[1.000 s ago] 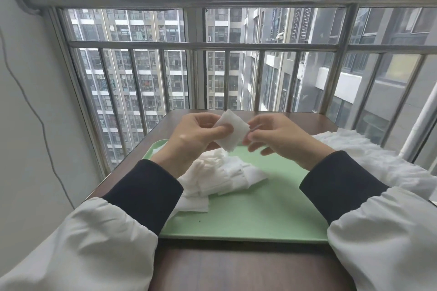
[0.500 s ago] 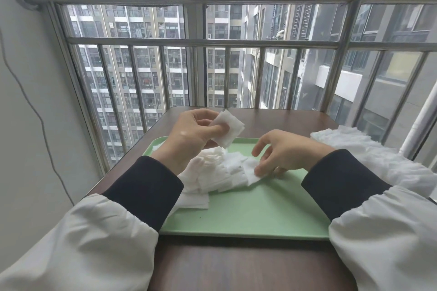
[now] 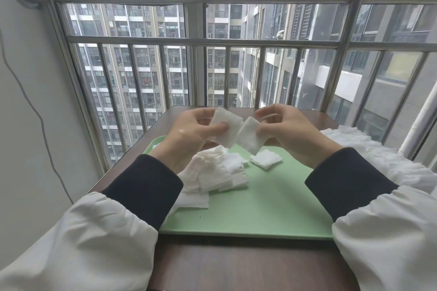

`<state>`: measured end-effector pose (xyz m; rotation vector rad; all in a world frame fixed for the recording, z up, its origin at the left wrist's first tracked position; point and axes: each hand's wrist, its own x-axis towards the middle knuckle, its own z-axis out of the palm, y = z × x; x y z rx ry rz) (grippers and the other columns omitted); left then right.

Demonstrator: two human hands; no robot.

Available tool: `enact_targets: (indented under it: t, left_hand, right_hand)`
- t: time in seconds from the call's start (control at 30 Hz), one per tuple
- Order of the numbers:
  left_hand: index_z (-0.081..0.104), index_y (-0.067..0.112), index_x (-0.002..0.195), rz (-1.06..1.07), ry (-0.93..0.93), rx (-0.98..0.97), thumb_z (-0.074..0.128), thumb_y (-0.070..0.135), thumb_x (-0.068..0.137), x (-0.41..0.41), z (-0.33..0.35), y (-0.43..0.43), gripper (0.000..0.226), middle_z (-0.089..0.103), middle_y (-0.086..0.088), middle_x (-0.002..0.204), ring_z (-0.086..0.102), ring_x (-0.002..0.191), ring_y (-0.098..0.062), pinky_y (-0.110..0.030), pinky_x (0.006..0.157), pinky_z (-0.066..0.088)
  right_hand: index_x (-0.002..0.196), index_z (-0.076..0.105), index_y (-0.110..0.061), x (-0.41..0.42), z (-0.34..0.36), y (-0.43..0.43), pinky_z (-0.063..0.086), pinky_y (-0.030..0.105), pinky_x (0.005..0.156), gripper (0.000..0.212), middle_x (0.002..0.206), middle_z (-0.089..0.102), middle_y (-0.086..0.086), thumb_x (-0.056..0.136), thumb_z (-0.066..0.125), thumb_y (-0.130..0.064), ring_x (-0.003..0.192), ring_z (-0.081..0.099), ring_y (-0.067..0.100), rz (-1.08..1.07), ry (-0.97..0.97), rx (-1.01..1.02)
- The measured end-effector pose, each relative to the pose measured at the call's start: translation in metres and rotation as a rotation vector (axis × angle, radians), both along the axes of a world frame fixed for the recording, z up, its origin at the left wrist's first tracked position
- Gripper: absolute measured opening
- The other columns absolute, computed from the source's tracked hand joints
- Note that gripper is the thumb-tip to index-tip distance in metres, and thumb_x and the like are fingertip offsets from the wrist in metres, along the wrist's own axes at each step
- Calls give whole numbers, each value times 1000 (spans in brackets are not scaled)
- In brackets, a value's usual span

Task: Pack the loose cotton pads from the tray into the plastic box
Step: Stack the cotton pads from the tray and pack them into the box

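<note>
A pale green tray (image 3: 264, 210) lies on the dark wooden table. On its left half sits a heap of white square cotton pads (image 3: 217, 175), and a small separate stack of pads (image 3: 266, 159) lies a little to the right. Above the tray my left hand (image 3: 189, 132) pinches a held stack of pads (image 3: 224, 130) between thumb and fingers. My right hand (image 3: 288, 130) pinches another single pad (image 3: 249, 140), its edge touching the left hand's stack. No plastic box is in view.
The dark wooden table (image 3: 236, 267) stands against a barred window (image 3: 227, 73). A white frilled fabric (image 3: 378, 153) lies at the table's right edge. A thin cable (image 3: 35, 106) hangs on the left wall.
My right hand has lifted from the heap with a pad and brought it up to the stack in my left hand. A small stack now lies apart on the tray.
</note>
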<state>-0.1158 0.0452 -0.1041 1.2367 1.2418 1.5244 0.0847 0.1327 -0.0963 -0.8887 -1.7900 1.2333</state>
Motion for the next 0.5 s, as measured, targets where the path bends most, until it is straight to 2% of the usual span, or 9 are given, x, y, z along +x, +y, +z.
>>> enact_targets:
  t: [0.1, 0.2, 0.3, 0.43, 0.5]
  left_hand:
    - [74, 12, 107, -120, 49, 40, 77, 17, 84, 2, 1, -2, 24, 78, -9, 100, 74, 88, -18, -22, 70, 57]
    - [79, 21, 94, -161, 104, 49, 80, 29, 75, 4, 1, -3, 21, 78, -3, 98, 74, 88, -15, -20, 71, 56]
    - [80, 20, 92, -173, 122, 52, 81, 31, 75, 3, 0, -3, 20, 78, -4, 103, 74, 89, -16, -22, 72, 57]
    - [78, 11, 102, -162, 119, 50, 81, 30, 76, 3, -1, -2, 33, 77, -9, 106, 73, 96, -22, -29, 79, 58]
    - [77, 11, 101, -140, 91, 45, 80, 27, 74, 4, -2, -1, 32, 78, -8, 100, 74, 93, -21, -28, 75, 58]
  right_hand:
    - [109, 63, -8, -1, -1, -2, 61, 35, 73, 35, 88, 60, 5, 80, 71, 9, 80, 67, 20, 10, 46, -43]
    - [110, 63, -5, 0, 1, -4, 61, 32, 72, 37, 89, 60, 8, 80, 71, 14, 79, 69, 20, 82, 134, -111]
    - [114, 61, -1, -2, 2, -8, 60, 34, 74, 40, 92, 59, 14, 79, 72, 15, 85, 67, 26, 195, 192, -144]
    - [114, 62, -1, -2, 4, -12, 60, 34, 76, 42, 93, 65, 15, 75, 77, 3, 87, 70, 27, 291, 212, -156]
    - [113, 65, -5, 1, 6, -9, 61, 35, 78, 37, 95, 72, 12, 79, 78, -9, 88, 73, 25, 268, 169, -131]
